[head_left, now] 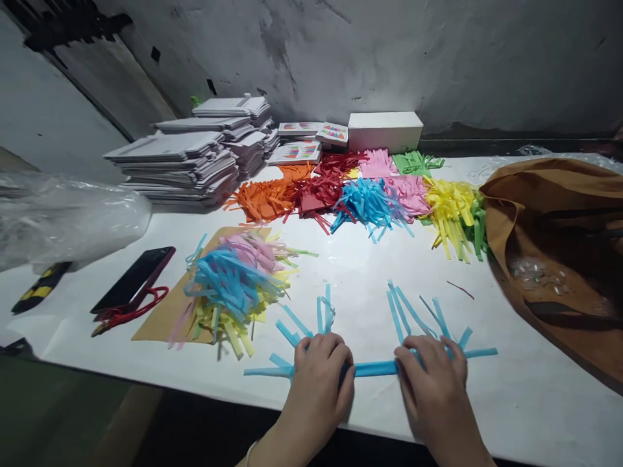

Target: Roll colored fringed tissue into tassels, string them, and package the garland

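A blue tissue-paper tassel (pixel 374 369) lies across the near part of the table, its middle rolled into a narrow band. Cut strips fan out from both ends. My left hand (pixel 322 376) is closed over the left end of the band, fingers curled and thumb against the paper. On the right end my right hand (pixel 433 373) presses down the same way, fingers bent round the roll. The palms hide the places where the strips join the band. To the left of my left hand, a pile of blue, pink and yellow tassels (pixel 226 285) rests on brown card (pixel 156 324).
Behind are orange (pixel 265 200), red, blue (pixel 367 202), pink and yellow (pixel 450 211) tassel bundles. Paper stacks (pixel 180 168), printed boxes and a white box (pixel 385 131) stand by the wall. A phone (pixel 134 279) and cutter (pixel 41 287) lie left; a brown bag (pixel 506 214) gapes right.
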Demonstrator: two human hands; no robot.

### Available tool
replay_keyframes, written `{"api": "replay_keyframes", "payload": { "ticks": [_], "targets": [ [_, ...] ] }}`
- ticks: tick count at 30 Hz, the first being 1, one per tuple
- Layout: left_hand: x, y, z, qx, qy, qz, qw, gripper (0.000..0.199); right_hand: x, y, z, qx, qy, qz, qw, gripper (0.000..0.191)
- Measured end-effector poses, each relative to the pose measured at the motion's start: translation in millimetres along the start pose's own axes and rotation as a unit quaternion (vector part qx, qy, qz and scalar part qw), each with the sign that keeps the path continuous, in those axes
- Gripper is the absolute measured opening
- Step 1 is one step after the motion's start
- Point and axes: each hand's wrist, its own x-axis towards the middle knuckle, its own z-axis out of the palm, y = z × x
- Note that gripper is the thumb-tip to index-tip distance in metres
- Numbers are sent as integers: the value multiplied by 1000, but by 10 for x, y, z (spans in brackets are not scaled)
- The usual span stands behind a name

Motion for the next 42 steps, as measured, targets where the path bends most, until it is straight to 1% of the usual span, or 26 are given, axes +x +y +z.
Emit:
{"api": "replay_keyframes", "payload": {
  "ticks": [2,4,6,8,10,12,13,17,21,25,28,32,34,37,40,42],
  "targets": [
    [9,-15,-5,-1,-3,13,1000,12,3,-45,33,37,9,-73,997,22],
    [18,-34,-10,1,-2,22,1000,14,7,-77,84,45,-5,-111,993,24],
    [24,-57,-17,2,0,45,999,12,11,-88,131,33,-24,-114,993,25],
    [25,-85,-17,6,3,97,995,13,13,-82,159,38,-34,-101,994,25],
    [23,-115,2,19,14,158,987,16,11,-78,170,56,-32,-86,994,23],
    [26,-141,36,32,26,193,980,18,8,-88,174,59,-31,-80,995,20],
    [30,-151,53,35,30,201,978,18,7,-98,177,51,-32,-83,995,22],
    [60,-173,76,17,17,211,977,15,17,-135,195,26,-39,-108,993,33],
    [83,-190,46,15,13,213,977,13,17,-109,169,33,-43,-117,992,33],
    [90,-203,75,58,23,217,974,11,-68,6,69,12,-39,-93,995,31],
    [94,-192,122,97,22,207,973,11,-162,106,-16,4,-16,-69,997,27],
    [118,-123,133,150,-23,184,971,16,-241,145,-63,-11,18,-20,1000,24],
    [151,-68,113,168,-54,174,969,18,-256,121,-54,-19,17,7,1000,24],
    [229,17,74,195,-91,163,963,17,-260,71,-30,-39,-3,47,998,20],
    [317,69,24,215,-105,157,958,13,-248,33,-23,-55,-18,84,995,14],
    [352,71,-15,217,-97,174,956,14,-236,16,-25,-53,-14,94,994,14]
  ]
}}
